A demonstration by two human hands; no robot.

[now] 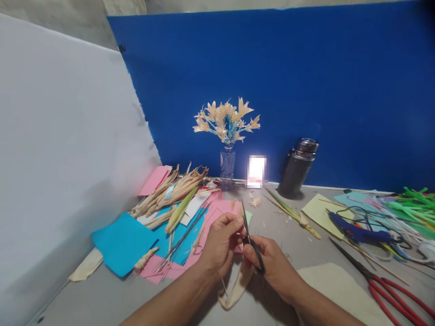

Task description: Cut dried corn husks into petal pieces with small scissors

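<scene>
My right hand point(273, 267) is closed round the black handles of a pair of scissors point(258, 257), whose blades point up and away from me. Beside the blades, my left hand point(222, 240) pinches a small pale piece of corn husk point(239, 211), mostly hidden by the fingers. Under both hands a curled strip of dry husk point(234, 294) hangs or lies near the table; I cannot tell which. Beyond them stands a clear bottle point(227, 170) with a bunch of pale husk flowers point(226, 120) on blue stems.
Dry corn husks point(176, 190), blue paper point(124, 242), pink paper point(152, 269) and thin wires point(185, 240) lie at left. On the right are a dark flask point(296, 170), a blue glue gun point(360, 231), red-handled shears point(390, 290) and green pipe cleaners point(413, 206).
</scene>
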